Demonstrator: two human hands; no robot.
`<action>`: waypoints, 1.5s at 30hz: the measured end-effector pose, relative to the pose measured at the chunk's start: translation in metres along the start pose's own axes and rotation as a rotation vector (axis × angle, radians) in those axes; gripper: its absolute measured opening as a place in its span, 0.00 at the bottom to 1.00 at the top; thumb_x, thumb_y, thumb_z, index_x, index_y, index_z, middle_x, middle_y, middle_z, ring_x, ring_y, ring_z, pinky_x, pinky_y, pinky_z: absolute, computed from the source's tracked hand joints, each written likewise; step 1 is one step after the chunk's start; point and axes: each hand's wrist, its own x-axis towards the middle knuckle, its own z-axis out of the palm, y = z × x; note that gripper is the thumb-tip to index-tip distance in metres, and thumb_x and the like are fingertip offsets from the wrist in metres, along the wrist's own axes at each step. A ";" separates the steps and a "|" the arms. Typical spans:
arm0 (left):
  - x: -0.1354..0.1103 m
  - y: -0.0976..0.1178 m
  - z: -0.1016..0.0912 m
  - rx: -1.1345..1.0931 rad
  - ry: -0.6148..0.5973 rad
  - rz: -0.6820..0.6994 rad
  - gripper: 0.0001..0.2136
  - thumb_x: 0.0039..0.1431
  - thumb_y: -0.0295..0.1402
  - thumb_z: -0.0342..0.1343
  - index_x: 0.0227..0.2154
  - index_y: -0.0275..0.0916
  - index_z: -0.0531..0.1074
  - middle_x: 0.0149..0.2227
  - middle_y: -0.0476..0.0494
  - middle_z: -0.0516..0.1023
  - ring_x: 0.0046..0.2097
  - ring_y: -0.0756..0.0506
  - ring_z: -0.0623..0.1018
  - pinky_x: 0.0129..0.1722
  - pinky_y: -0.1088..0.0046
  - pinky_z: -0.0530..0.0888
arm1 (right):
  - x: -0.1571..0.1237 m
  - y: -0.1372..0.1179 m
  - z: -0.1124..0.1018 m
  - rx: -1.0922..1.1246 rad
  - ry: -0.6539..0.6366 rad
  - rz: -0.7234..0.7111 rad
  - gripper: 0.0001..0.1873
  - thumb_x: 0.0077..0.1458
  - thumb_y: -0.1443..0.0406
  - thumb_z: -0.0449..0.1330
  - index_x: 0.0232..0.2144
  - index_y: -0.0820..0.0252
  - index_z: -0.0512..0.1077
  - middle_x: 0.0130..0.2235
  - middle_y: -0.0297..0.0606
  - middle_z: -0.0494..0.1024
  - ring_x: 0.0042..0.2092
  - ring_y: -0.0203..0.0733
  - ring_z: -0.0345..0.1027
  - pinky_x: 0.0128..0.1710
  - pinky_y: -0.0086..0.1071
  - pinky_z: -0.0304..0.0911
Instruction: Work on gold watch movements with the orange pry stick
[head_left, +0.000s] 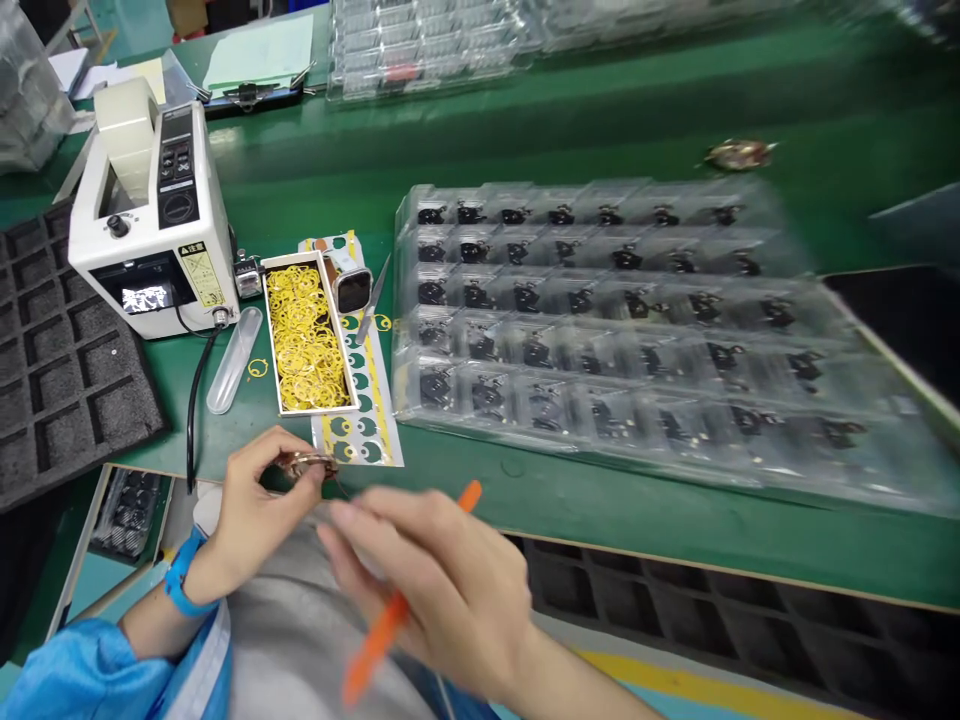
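Observation:
My left hand (262, 500), with a blue band at the wrist, pinches a small round metallic part (311, 464) between thumb and fingers. Just to its right, my right hand (450, 580) is closed around an orange stick-like tool (379, 640), slanting across the palm and blurred by motion. A thin tip shows near the metallic part, but I cannot tell whether it belongs to the orange tool. Beyond my left hand stands a white box (352, 400) full of yellow ring-shaped pieces (304, 340). A perforated sheet (394, 440) lies partly under this box.
Stacked clear trays (517, 395) of small black parts fill the right side. A white tape dispenser (142, 240) stands left, its black cable (193, 420) running forward. Tweezers (373, 300) and a square-faced watch (352, 290) lie by the box. Dark foam trays (75, 400) are far left.

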 end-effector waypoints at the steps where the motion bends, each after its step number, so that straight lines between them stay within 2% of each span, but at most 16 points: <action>1: 0.000 0.001 0.001 -0.061 -0.003 -0.083 0.04 0.51 0.29 0.63 0.24 0.38 0.74 0.25 0.48 0.77 0.29 0.49 0.76 0.30 0.76 0.72 | -0.003 -0.003 -0.003 0.005 0.003 -0.045 0.09 0.59 0.73 0.59 0.40 0.56 0.73 0.30 0.35 0.80 0.23 0.36 0.69 0.21 0.31 0.63; 3: -0.002 0.001 0.001 -0.196 -0.018 -0.227 0.09 0.50 0.32 0.66 0.24 0.38 0.71 0.24 0.49 0.78 0.27 0.50 0.76 0.28 0.76 0.73 | -0.007 -0.005 -0.004 -0.020 0.018 -0.082 0.10 0.58 0.75 0.60 0.37 0.56 0.75 0.28 0.33 0.80 0.21 0.34 0.67 0.18 0.32 0.60; 6: -0.005 0.003 0.001 -0.322 -0.023 -0.311 0.13 0.47 0.37 0.70 0.25 0.38 0.71 0.23 0.49 0.79 0.24 0.51 0.75 0.25 0.78 0.73 | -0.006 0.000 0.003 -0.123 0.066 -0.048 0.10 0.59 0.75 0.60 0.36 0.57 0.77 0.33 0.38 0.83 0.25 0.36 0.70 0.21 0.33 0.62; 9: -0.009 0.007 0.001 -0.332 -0.057 -0.299 0.14 0.49 0.42 0.69 0.29 0.36 0.75 0.23 0.49 0.79 0.25 0.50 0.77 0.26 0.76 0.77 | 0.000 0.010 0.012 -0.128 0.060 0.007 0.06 0.60 0.72 0.61 0.39 0.60 0.75 0.37 0.44 0.84 0.28 0.39 0.73 0.26 0.33 0.66; 12: -0.012 0.012 0.001 -0.285 -0.108 -0.268 0.14 0.54 0.43 0.66 0.32 0.36 0.77 0.25 0.46 0.81 0.25 0.49 0.79 0.28 0.75 0.79 | 0.002 0.017 0.016 -0.029 0.015 0.041 0.07 0.60 0.72 0.61 0.41 0.59 0.73 0.36 0.41 0.85 0.31 0.40 0.75 0.29 0.32 0.68; 16: -0.016 0.013 0.001 -0.209 -0.107 -0.239 0.11 0.59 0.39 0.63 0.38 0.36 0.78 0.24 0.47 0.81 0.25 0.48 0.80 0.29 0.74 0.80 | 0.000 0.020 0.017 0.028 0.003 0.036 0.09 0.59 0.75 0.59 0.41 0.60 0.72 0.36 0.41 0.85 0.33 0.42 0.77 0.30 0.33 0.69; 20: -0.019 0.010 0.002 -0.177 -0.088 -0.191 0.10 0.61 0.33 0.60 0.45 0.38 0.75 0.25 0.49 0.81 0.25 0.49 0.81 0.29 0.76 0.80 | -0.003 0.022 0.018 0.014 0.016 0.016 0.08 0.59 0.75 0.59 0.40 0.62 0.73 0.35 0.44 0.85 0.31 0.42 0.75 0.29 0.33 0.69; 26: -0.024 0.007 0.003 -0.127 -0.087 -0.149 0.07 0.62 0.30 0.57 0.42 0.38 0.75 0.26 0.48 0.82 0.26 0.48 0.82 0.29 0.77 0.80 | -0.003 0.028 0.014 -0.013 -0.017 -0.104 0.08 0.62 0.73 0.56 0.40 0.61 0.74 0.35 0.43 0.85 0.29 0.39 0.73 0.27 0.32 0.67; 30: -0.027 0.005 0.003 -0.087 -0.095 -0.127 0.08 0.63 0.29 0.56 0.44 0.38 0.75 0.30 0.47 0.84 0.28 0.48 0.83 0.31 0.77 0.81 | -0.003 0.027 0.013 -0.041 -0.024 -0.122 0.07 0.63 0.73 0.55 0.38 0.63 0.74 0.35 0.45 0.85 0.28 0.39 0.72 0.27 0.32 0.67; 34: -0.028 0.004 0.005 -0.054 -0.065 -0.095 0.09 0.62 0.27 0.55 0.44 0.37 0.75 0.33 0.45 0.85 0.31 0.48 0.84 0.33 0.78 0.82 | -0.004 0.021 0.016 -0.015 0.001 -0.041 0.08 0.60 0.74 0.58 0.40 0.61 0.73 0.35 0.43 0.84 0.29 0.41 0.74 0.27 0.33 0.67; 37: -0.030 0.005 0.007 -0.044 -0.031 -0.085 0.08 0.61 0.27 0.56 0.43 0.38 0.75 0.33 0.46 0.85 0.32 0.48 0.84 0.33 0.77 0.82 | -0.006 0.017 0.019 0.020 0.050 0.044 0.11 0.58 0.74 0.60 0.41 0.58 0.74 0.34 0.40 0.84 0.30 0.42 0.75 0.26 0.33 0.66; 41: -0.031 0.003 0.008 -0.051 -0.037 -0.085 0.08 0.61 0.28 0.56 0.43 0.39 0.75 0.33 0.46 0.84 0.34 0.47 0.84 0.35 0.76 0.81 | -0.007 0.014 0.022 0.008 0.066 0.065 0.11 0.58 0.74 0.59 0.41 0.57 0.73 0.34 0.40 0.84 0.29 0.41 0.76 0.26 0.33 0.67; 45: -0.023 0.002 0.004 -0.156 -0.047 -0.190 0.05 0.59 0.32 0.60 0.36 0.38 0.72 0.28 0.48 0.81 0.30 0.49 0.80 0.32 0.77 0.78 | -0.007 0.012 0.017 0.113 0.043 0.132 0.09 0.58 0.73 0.60 0.39 0.56 0.71 0.33 0.40 0.83 0.30 0.41 0.75 0.27 0.32 0.69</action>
